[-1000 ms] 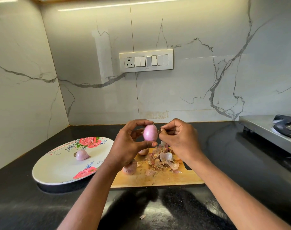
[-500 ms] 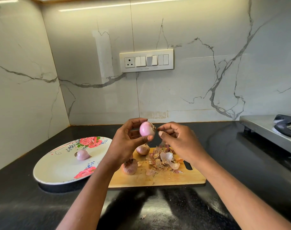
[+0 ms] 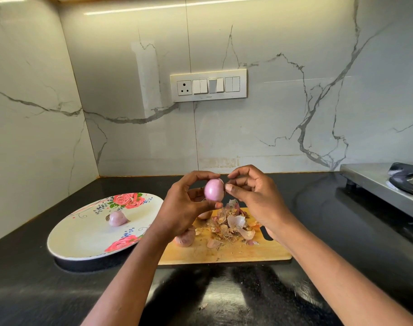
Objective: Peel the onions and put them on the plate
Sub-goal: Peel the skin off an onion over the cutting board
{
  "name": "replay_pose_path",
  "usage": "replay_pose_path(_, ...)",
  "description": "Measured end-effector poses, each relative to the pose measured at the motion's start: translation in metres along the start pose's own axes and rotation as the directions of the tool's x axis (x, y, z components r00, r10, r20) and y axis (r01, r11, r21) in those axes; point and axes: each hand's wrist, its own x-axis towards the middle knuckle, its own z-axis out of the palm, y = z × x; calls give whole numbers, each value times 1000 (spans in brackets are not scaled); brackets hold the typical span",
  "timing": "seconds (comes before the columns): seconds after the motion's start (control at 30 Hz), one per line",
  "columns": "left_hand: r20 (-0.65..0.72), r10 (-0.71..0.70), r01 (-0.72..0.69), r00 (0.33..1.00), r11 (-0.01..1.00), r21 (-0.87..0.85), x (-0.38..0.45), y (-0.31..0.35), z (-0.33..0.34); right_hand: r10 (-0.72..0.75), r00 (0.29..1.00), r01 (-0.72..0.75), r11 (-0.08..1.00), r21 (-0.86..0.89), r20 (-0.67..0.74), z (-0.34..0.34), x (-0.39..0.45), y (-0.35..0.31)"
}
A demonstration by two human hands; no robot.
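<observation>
My left hand (image 3: pixel 184 205) holds a small pink peeled onion (image 3: pixel 214 190) between thumb and fingers, raised above the wooden cutting board (image 3: pixel 226 251). My right hand (image 3: pixel 254 196) is at the onion's right end, with thumb and forefinger pinching at its tip. One peeled onion (image 3: pixel 116 218) lies on the white rose-patterned plate (image 3: pixel 83 236) to the left. An unpeeled onion (image 3: pixel 184 238) sits on the board under my left wrist, and a second one (image 3: pixel 205 215) shows partly behind my left hand. A heap of onion skins (image 3: pixel 231 225) lies on the board.
The black countertop (image 3: pixel 330 231) runs to marble walls at the back and left. A steel stove (image 3: pixel 386 182) stands at the right edge. A switch panel (image 3: pixel 208 85) is on the back wall. A scrap of skin (image 3: pixel 202 306) lies on the near counter.
The left hand turned the onion and tilted it back upright. The right hand's fingers came away from its tip, then closed on it again.
</observation>
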Motion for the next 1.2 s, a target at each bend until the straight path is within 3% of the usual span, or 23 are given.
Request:
replay_pose_path(0.1, 30, -13, 12, 999, 1000, 19, 0, 0, 0, 6, 1000, -5, 995, -101, 5, 3, 1, 1)
replay_pose_path(0.27, -10, -33, 32, 999, 998, -51, 0, 1, -4, 98, 995, -97, 988, -120, 1, -7, 4, 4)
replay_pose_path(0.4, -14, -52, 51, 999, 998, -32, 0, 3, -5, 20, 996, 14, 933, -359, 92, -7, 1, 11)
replay_pose_path(0.5, -22, -58, 58, 998, 998, -23, 1, 2, -6, -44, 991, 94, 907, -410, 130, -3, -1, 11)
replay_pose_path(0.67, -37, -63, 61, 997, 997, -37, 3, 0, -6, -154, 988, 152, 953, -263, 12, -3, -1, 4)
replay_pose_path(0.87, -25, -56, 56, 998, 998, 3, 3, 1, -1, -122, 992, 115, 981, -156, -34, -2, 2, 10)
replay_pose_path(0.97, -39, -38, 37, 999, 999, -9, 1, 2, 1, -120, 992, 109, 973, -202, -44, -1, 2, 11)
replay_pose_path(1.07, -50, -22, 21, 999, 1000, -14, 0, 1, 2, -42, 999, 34, 966, -255, -27, 6, 1, 11)
replay_pose_path(1.2, -80, -24, 24, 997, 1000, 1, 1, -3, 0, 125, 991, -131, 982, -134, -54, 8, 0, 9)
